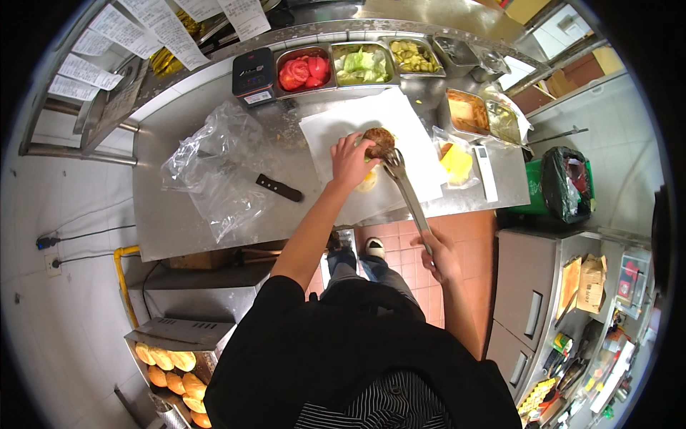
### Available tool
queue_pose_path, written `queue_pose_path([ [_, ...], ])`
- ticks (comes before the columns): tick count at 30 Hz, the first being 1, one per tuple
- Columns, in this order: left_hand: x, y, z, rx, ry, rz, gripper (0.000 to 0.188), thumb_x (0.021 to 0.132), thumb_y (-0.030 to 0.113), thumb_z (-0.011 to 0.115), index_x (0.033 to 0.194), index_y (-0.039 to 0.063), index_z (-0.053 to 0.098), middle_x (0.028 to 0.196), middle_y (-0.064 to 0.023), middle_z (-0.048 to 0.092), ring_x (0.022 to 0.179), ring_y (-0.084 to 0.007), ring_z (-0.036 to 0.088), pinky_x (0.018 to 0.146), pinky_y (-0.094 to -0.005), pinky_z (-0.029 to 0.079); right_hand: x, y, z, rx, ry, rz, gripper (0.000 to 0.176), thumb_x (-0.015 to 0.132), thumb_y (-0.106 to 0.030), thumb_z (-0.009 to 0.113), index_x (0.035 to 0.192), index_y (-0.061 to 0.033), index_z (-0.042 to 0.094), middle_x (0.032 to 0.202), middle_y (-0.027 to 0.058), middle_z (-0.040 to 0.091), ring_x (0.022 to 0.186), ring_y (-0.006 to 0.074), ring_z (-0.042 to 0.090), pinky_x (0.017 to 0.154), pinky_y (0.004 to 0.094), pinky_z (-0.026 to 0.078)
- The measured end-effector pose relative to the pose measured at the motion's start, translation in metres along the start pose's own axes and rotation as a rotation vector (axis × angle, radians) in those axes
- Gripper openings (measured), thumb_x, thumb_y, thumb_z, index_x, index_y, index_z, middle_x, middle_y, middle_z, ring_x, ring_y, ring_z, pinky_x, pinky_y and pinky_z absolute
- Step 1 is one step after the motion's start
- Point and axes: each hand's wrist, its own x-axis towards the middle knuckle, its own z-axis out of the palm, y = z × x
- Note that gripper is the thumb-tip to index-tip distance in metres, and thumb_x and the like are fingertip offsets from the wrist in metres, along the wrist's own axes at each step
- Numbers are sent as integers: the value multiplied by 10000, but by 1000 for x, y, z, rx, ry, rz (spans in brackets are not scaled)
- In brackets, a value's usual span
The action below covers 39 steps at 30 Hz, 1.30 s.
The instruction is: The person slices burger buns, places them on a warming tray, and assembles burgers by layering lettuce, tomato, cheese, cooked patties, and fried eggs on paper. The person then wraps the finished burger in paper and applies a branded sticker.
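A browned meat patty [379,141] is over the white paper sheets [415,134], with a little green showing beneath it. My left hand [349,160] grips its left side, fingers and thumb curled at the edge. Long metal tongs [411,201] reach up from my right hand [440,256], which is closed around the handle end; their slotted tip meets the patty's lower right. Partly under my left hand, a round bun half [366,182] with a pale, yellowish top sits on the paper. The hand hides what else is under the patty.
Metal pans of tomato slices [304,73], lettuce [362,67] and pickles [414,56] line the back. A clear plastic bag [220,161] and a dark-handled knife [279,187] lie left. Yellow slices [456,163] in plastic and a white handheld device [486,173] lie right.
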Motion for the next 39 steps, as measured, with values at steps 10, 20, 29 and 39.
queue_pose_path([
  [10, -57, 5, 18, -346, 274, -146, 407, 794, 145, 738, 1193, 150, 657, 1276, -127, 621, 1249, -372, 536, 1027, -510, 429, -63, -2, 33, -394, -82, -239, 343, 999, -85, 600, 1325, 17, 627, 912, 43, 685, 490, 18, 435, 422, 199, 325],
  [20, -300, 30, -96, -288, 456, -434, 419, 868, 198, 712, 1264, 86, 632, 1129, -134, 657, 1079, -352, 624, 911, -458, 498, -140, 46, 319, -992, -1489, -761, 422, 960, -198, 685, 1333, -23, 590, 1206, 224, 665, 974, 373, 690, 807, 455, 576],
  [29, -403, -6, -102, -380, 617, -775, 355, 956, 131, 667, 1307, 96, 628, 1221, -79, 648, 974, -187, 671, 797, -330, 566, -197, 212, 461, -1442, -1210, -1638, 589, 927, -270, 684, 1402, 9, 476, 1301, 254, 484, 981, 249, 628, 773, 333, 599],
  [39, -344, -2, -138, -502, 416, -613, 351, 964, 110, 636, 1311, 62, 623, 1184, -103, 675, 973, -208, 654, 843, -328, 522, -136, 123, 356, -533, -1319, -1528, 107, 867, -139, 642, 952, -75, 640, 979, 120, 604, 966, 330, 616, 925, 480, 487],
])
